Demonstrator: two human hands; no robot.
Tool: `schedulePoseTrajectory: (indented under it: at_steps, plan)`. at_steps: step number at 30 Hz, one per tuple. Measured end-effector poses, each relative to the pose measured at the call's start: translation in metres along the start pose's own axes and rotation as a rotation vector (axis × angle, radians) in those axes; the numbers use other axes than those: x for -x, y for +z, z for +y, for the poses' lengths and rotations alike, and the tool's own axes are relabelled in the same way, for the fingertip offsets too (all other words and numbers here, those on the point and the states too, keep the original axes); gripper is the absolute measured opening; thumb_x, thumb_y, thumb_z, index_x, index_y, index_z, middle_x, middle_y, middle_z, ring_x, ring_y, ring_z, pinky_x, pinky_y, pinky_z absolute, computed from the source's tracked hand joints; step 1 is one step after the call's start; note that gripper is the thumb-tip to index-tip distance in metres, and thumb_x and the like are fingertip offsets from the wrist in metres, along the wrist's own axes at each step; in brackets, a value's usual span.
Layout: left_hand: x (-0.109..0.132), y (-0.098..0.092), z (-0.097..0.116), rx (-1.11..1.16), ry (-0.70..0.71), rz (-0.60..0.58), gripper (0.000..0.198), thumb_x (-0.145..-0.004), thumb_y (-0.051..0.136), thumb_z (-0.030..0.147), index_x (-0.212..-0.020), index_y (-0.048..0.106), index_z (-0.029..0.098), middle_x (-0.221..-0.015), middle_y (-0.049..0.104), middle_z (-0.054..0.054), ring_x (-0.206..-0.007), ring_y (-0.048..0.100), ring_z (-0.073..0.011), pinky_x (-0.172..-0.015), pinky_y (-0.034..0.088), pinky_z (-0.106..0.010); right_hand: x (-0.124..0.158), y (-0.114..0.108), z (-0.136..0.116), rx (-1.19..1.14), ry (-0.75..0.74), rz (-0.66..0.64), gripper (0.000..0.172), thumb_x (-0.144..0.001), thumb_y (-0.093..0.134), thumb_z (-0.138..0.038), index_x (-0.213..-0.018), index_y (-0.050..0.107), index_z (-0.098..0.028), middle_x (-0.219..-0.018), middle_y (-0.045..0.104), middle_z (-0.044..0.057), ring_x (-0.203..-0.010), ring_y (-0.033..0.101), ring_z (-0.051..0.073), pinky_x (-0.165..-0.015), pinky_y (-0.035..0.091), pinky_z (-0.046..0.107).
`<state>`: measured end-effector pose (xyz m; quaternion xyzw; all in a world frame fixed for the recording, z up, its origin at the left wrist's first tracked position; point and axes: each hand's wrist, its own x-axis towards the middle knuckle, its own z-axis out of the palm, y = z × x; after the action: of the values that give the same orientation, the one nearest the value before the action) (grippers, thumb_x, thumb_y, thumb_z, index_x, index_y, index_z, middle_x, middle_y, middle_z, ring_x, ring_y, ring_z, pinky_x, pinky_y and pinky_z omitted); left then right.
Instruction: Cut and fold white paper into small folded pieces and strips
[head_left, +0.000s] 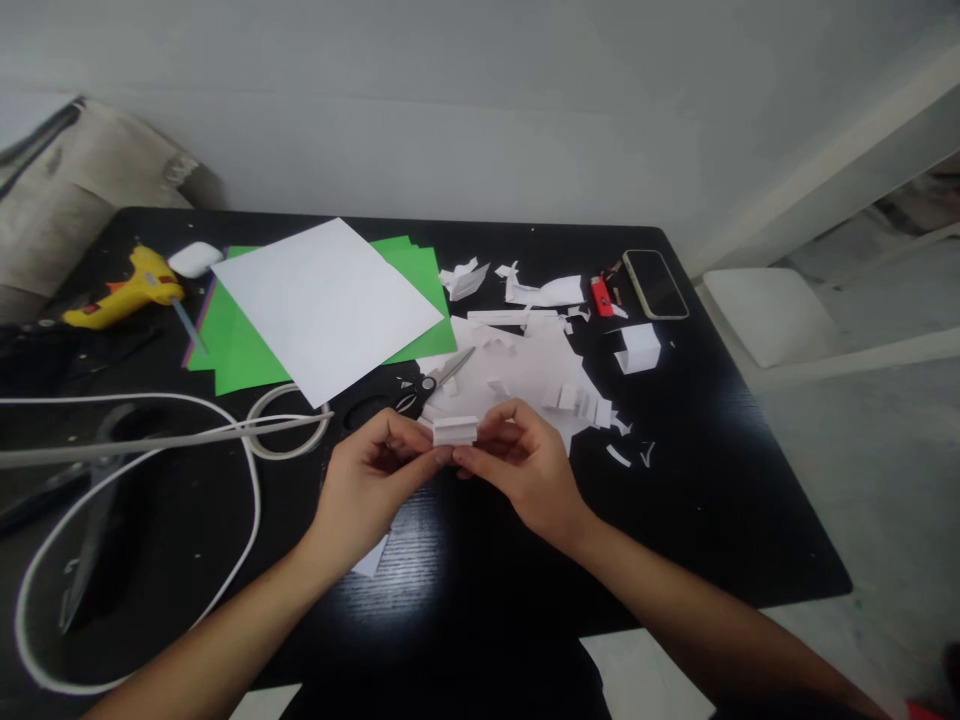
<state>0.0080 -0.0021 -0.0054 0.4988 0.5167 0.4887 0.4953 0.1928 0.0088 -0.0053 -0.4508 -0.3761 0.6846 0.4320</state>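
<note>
Black table [720, 490] crowded with paper, a small folded strip [455, 432] pinched above its middle

Pale wall [450, 150] runs along the table's far side, and a cloth bag [90, 190] sits at the far left corner. Green sheets [244, 362] lie fanned at the back left, mostly covered by a white sheet [330, 310] set askew on top. A white cable [150, 442] loops over the left side, taking up the space beside the left arm, with dark objects under it too unclear to name. Beyond the hands, a cut sheet [525, 365] is spread out, littered with offcuts.

Left hand [379, 465] and right hand [521, 460] are brought together, thumbs close to each other, fingertips clamped on the folded strip from its two ends. It is held at the near edge of the cut sheet, as seen from above.

A yellow glue gun [146, 285] lies at the far left, near a white rounded thing [195, 259]. The phone [655, 284] rests at the back right. Scissors [429, 384] lie just beyond the left fingers, blades pointing away over the cut sheet. A folded piece [640, 348] stands near the phone, a red lighter [601, 296] is beside it, and thin scraps [619, 456] lie right of the right hand.
</note>
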Motion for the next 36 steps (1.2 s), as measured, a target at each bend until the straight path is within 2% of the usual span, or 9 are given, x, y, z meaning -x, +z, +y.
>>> schedulePoseTrajectory:
  at_steps: [6,11,16,19,24,36]
  plan:
    - [-0.0001,0.0012,-0.0015,0.041,-0.035,-0.026,0.013,-0.083,0.080,0.020,-0.084,0.067,0.021,-0.071,0.071,0.002,-0.063,0.066,-0.0113,-0.060,0.056,-0.023,-0.0035,-0.0021,0.0008,-0.013,0.074,-0.071,0.048,-0.073,0.093,-0.033,-0.106,0.060,-0.025,-0.086,0.078,-0.001,-0.078,0.077,0.019,-0.077,0.068,0.037]
    - [-0.0012,0.0013,-0.0025,0.107,-0.075,-0.061,0.017,-0.082,0.081,0.019,-0.091,0.067,0.021,-0.075,0.073,0.002,-0.067,0.069,-0.0119,-0.064,0.058,-0.024,-0.0037,-0.0030,0.0022,-0.035,0.078,-0.100,0.036,-0.077,0.091,-0.034,-0.101,0.067,-0.022,-0.095,0.079,0.002,-0.086,0.078,0.020,-0.080,0.068,0.037]
    - [-0.0031,-0.0005,-0.0008,0.106,-0.093,-0.100,0.014,-0.085,0.080,0.023,-0.094,0.069,0.020,-0.076,0.074,0.001,-0.068,0.071,-0.0132,-0.066,0.059,-0.025,-0.0049,-0.0026,0.0011,-0.033,0.066,-0.092,0.033,-0.075,0.093,-0.034,-0.097,0.072,-0.021,-0.092,0.080,0.002,-0.080,0.078,0.019,-0.081,0.068,0.038]
    - [-0.0038,-0.0017,0.0001,-0.001,-0.095,-0.130,0.012,-0.088,0.076,0.030,-0.090,0.072,0.019,-0.071,0.072,0.000,-0.063,0.068,-0.0132,-0.062,0.056,-0.025,-0.0056,-0.0028,0.0010,-0.029,0.075,-0.075,0.036,-0.073,0.094,-0.035,-0.098,0.072,-0.021,-0.092,0.081,0.002,-0.080,0.079,0.020,-0.084,0.069,0.041]
    - [-0.0029,-0.0028,-0.0001,-0.131,-0.081,-0.141,0.020,-0.092,0.072,0.035,-0.080,0.071,0.018,-0.063,0.068,0.001,-0.058,0.063,-0.0125,-0.056,0.051,-0.023,-0.0070,-0.0034,0.0027,-0.018,0.085,-0.046,0.037,-0.072,0.094,-0.036,-0.097,0.071,-0.020,-0.092,0.081,0.003,-0.082,0.079,0.021,-0.085,0.069,0.042]
    - [-0.0032,-0.0030,0.0014,-0.056,-0.163,-0.130,0.026,-0.092,0.072,0.039,-0.076,0.068,0.019,-0.064,0.068,0.000,-0.062,0.063,-0.0134,-0.062,0.052,-0.025,-0.0055,-0.0040,0.0007,0.002,0.107,-0.036,0.039,-0.072,0.094,-0.033,-0.098,0.068,-0.020,-0.080,0.078,-0.001,-0.071,0.079,0.019,-0.080,0.068,0.038]
